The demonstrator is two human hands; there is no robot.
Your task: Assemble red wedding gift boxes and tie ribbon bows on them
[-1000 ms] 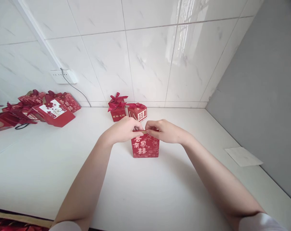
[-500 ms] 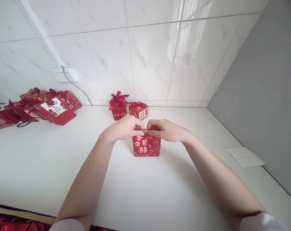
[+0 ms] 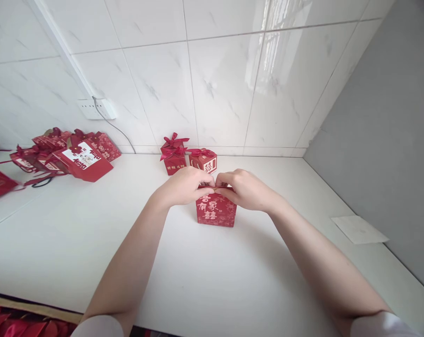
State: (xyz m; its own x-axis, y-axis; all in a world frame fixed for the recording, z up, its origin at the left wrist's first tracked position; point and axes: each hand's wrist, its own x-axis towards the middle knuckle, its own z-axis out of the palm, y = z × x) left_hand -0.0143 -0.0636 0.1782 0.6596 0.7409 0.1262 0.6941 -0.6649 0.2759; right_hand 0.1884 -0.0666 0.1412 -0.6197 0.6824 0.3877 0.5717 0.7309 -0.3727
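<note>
The red box stood roughly upright on the counter. The left hand and right hand met over its top, the fingers of both closed on the upper edge, thumbs in front; the fingertips behind were hidden. Bow-tied boxes sat beyond the red box, and a pile of boxes well to its left. The step appeared to be working the top shut; the next move seemed to call for even pressure from both thumbs.

Held red box matt card; wall tiles glossy; ribbon bows satiny cloth, probably.
</note>
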